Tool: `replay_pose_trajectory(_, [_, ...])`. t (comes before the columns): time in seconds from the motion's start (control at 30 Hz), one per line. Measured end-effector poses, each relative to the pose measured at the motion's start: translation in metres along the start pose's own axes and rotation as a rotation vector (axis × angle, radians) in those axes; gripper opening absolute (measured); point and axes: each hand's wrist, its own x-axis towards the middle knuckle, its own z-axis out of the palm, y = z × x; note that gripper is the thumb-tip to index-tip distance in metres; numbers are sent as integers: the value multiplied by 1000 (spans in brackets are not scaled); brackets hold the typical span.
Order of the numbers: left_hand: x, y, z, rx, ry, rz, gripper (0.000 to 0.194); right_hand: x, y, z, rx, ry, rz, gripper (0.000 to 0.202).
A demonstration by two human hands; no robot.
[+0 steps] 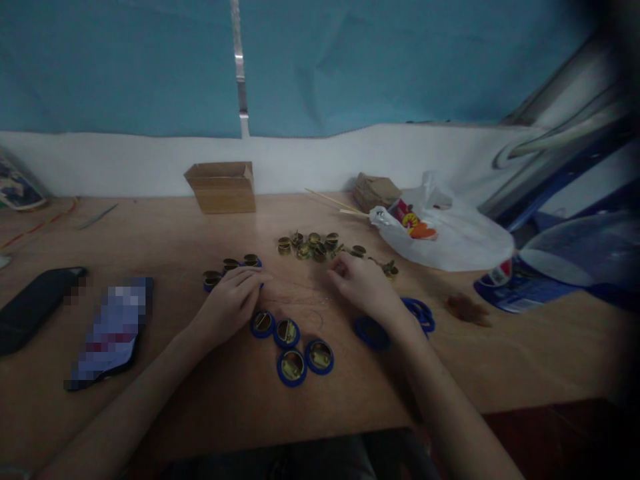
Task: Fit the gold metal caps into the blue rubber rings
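Your right hand (pixel 367 287) curls nearly closed just short of the brass discs (pixel 319 251); your left hand (pixel 231 300) bends beside blue-rimmed ones (pixel 211 280). Whether either grips anything, I can't tell. Pinch rims lightly, fingertips off the pins (pixel 262 322)

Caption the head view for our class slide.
Left hand by blue-rimmed discs, right hand by brass-coloured pieces, over a tabletop.

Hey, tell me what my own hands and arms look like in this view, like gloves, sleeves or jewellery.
Your left hand and right hand are gloveless, with no ring or watch that I can make out. No sleeve covers the visible forearms. A pale sliver at the bottom left corner might be a sleeve edge; it's too cropped to tell.
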Motion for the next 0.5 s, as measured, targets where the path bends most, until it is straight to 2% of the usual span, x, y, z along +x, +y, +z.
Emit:
replay_pose_trajectory(0.13, [1,16,-5,-159,-103,-51,23,1,6,-4,2,-53,-18,5])
replay_pose_trajectory(0.3, [2,36,-9,-306,-254,-44,26,-2,1,2,186,-191,-145,7])
replay_pose_trajectory(0.5, [-2,36,4,-283,-258,46,31,-6,-9,19,180,-270,-250,5])
